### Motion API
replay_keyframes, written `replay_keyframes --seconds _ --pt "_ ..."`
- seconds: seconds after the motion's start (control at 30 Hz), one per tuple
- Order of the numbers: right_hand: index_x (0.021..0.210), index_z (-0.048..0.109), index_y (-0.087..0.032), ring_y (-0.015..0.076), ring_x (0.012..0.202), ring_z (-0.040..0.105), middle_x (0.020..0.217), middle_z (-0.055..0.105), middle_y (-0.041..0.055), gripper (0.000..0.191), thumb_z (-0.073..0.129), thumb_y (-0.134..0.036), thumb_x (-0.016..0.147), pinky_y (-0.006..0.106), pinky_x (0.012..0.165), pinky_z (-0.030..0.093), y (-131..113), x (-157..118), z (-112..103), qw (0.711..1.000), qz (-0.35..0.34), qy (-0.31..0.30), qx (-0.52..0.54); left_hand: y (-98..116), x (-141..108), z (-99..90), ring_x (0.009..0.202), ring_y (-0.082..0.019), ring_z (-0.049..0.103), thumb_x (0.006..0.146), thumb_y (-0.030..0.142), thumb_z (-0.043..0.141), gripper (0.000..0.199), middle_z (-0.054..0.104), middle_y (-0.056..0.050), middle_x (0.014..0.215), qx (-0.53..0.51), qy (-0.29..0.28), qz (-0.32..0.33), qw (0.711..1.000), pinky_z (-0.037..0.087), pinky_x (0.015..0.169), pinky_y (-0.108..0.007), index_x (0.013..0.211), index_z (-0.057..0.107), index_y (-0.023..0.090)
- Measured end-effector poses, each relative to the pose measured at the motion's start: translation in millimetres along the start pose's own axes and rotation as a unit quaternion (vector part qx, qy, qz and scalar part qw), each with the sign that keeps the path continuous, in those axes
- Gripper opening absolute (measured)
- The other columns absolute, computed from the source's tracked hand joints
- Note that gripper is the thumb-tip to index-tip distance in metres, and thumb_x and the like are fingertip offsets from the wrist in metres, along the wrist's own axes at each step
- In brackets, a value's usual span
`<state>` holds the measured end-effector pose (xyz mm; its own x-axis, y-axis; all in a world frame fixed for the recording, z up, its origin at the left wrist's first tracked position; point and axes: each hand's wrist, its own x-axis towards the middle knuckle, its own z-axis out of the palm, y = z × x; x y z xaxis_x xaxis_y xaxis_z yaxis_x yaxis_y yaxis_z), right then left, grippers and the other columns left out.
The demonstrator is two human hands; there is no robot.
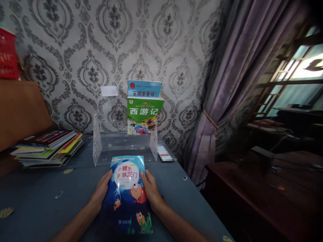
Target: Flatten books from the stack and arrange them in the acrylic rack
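Observation:
A blue children's book (126, 205) with cartoon fish on its cover is held up in front of me, face up. My left hand (103, 184) grips its left edge and my right hand (151, 188) its right edge, thumbs toward the cover. Just beyond it stands a clear acrylic book rack (121, 143) with tiers. On the rack's right side, a green book (143, 116) leans in front of a light blue book (145, 89). A small white label (109, 90) shows at the rack's upper left.
A stack of books (50, 148) lies at the left of the blue-grey table (70, 208), near a brown wooden panel (22, 111) and a red basket (7, 53). Right of the rack lies a blurred flat object (165, 154). A purple curtain (222, 84) hangs beyond the table's right edge.

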<state>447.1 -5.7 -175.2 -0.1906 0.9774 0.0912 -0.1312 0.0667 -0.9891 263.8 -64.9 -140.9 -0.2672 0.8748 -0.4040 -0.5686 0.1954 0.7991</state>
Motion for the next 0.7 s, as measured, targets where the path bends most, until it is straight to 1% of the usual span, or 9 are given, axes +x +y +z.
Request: replay_keyframes --seconds 0.07,0.17,0.2,0.3,0.37,0.5,0.57,0.63,0.7 --pt "0.082 0.059 -0.023 0.0208 0.081 0.06 0.083 0.063 0.0016 0.051 0.061 -0.074 0.079 0.031 0.074 0.051 -4.5 0.8 -1.7 0.999 -0.027 -0.002 -0.024 3.4 -7.6 6.4 0.074 -0.025 0.078 0.086 0.02 0.073 0.032 0.08 -0.01 0.091 0.006 0.0 0.024 1.0 0.065 0.07 -0.032 0.117 0.067 0.016" --pt "0.079 0.055 -0.023 0.0191 0.077 0.056 0.079 0.06 -0.0001 0.05 0.059 -0.072 0.081 0.031 0.074 0.049 -10.9 3.5 -5.2 0.996 -0.061 -0.009 -0.058 7.6 -15.6 13.9 0.079 -0.028 0.078 0.075 0.014 0.08 0.047 0.079 -0.012 0.098 0.016 -0.048 0.038 0.998 0.065 0.07 -0.034 0.12 0.066 0.017" --pt "0.078 0.054 -0.023 0.0186 0.076 0.055 0.077 0.059 -0.0007 0.049 0.059 -0.072 0.081 0.03 0.073 0.048 -12.3 4.1 -6.1 0.995 -0.068 -0.009 -0.065 8.4 -16.5 14.8 0.079 -0.029 0.078 0.073 0.013 0.082 0.049 0.079 -0.012 0.099 0.021 -0.055 0.04 0.997 0.066 0.07 -0.035 0.12 0.066 0.017" --pt "0.076 0.051 -0.023 0.0167 0.073 0.051 0.075 0.055 -0.002 0.046 0.058 -0.068 0.083 0.029 0.071 0.046 -13.7 4.7 -7.4 0.994 -0.083 -0.009 -0.076 8.5 -14.7 12.6 0.077 -0.028 0.078 0.072 0.014 0.082 0.047 0.079 -0.013 0.098 0.036 -0.053 0.041 0.997 0.066 0.069 -0.034 0.116 0.066 0.016" --pt "0.076 0.05 -0.023 0.0156 0.071 0.05 0.073 0.054 -0.003 0.044 0.059 -0.065 0.084 0.028 0.068 0.044 -13.4 4.7 -7.0 0.994 -0.08 -0.008 -0.07 7.3 -11.4 9.4 0.075 -0.027 0.078 0.072 0.015 0.081 0.046 0.079 -0.013 0.098 0.042 -0.055 0.04 0.997 0.066 0.067 -0.034 0.115 0.066 0.015" --pt "0.08 0.055 -0.022 0.0149 0.07 0.054 0.074 0.059 -0.0031 0.043 0.063 -0.065 0.082 0.026 0.067 0.046 -14.8 4.1 -4.7 0.998 -0.041 -0.031 -0.021 6.1 -5.7 4.0 0.073 -0.026 0.077 0.073 0.016 0.081 0.047 0.079 -0.012 0.097 0.042 -0.064 0.03 0.997 0.066 0.068 -0.034 0.117 0.065 0.014" --pt "0.082 0.059 -0.022 0.0154 0.071 0.058 0.075 0.064 -0.0028 0.045 0.069 -0.065 0.077 0.027 0.068 0.049 -17.4 2.0 -4.0 0.998 -0.006 -0.059 0.018 7.7 -3.7 2.1 0.073 -0.026 0.077 0.074 0.015 0.08 0.043 0.079 -0.013 0.095 0.034 -0.056 0.033 0.997 0.066 0.07 -0.036 0.115 0.066 0.013" --pt "0.086 0.063 -0.021 0.0162 0.072 0.063 0.076 0.069 -0.0021 0.047 0.076 -0.063 0.07 0.029 0.071 0.052 -21.0 -1.9 -5.4 0.991 0.043 -0.112 0.057 11.1 -1.7 0.3 0.074 -0.026 0.077 0.077 0.013 0.077 0.039 0.079 -0.012 0.092 0.023 -0.038 0.048 0.998 0.066 0.073 -0.038 0.113 0.066 0.013" --pt "0.095 0.067 -0.019 0.0162 0.073 0.067 0.08 0.073 -0.001 0.05 0.082 -0.057 0.066 0.03 0.073 0.054 -25.3 -7.1 -9.7 0.975 0.093 -0.186 0.076 16.0 0.9 -1.9 0.074 -0.024 0.077 0.08 0.011 0.072 0.036 0.079 -0.01 0.089 0.009 -0.014 0.065 0.998 0.066 0.076 -0.039 0.115 0.065 0.014"
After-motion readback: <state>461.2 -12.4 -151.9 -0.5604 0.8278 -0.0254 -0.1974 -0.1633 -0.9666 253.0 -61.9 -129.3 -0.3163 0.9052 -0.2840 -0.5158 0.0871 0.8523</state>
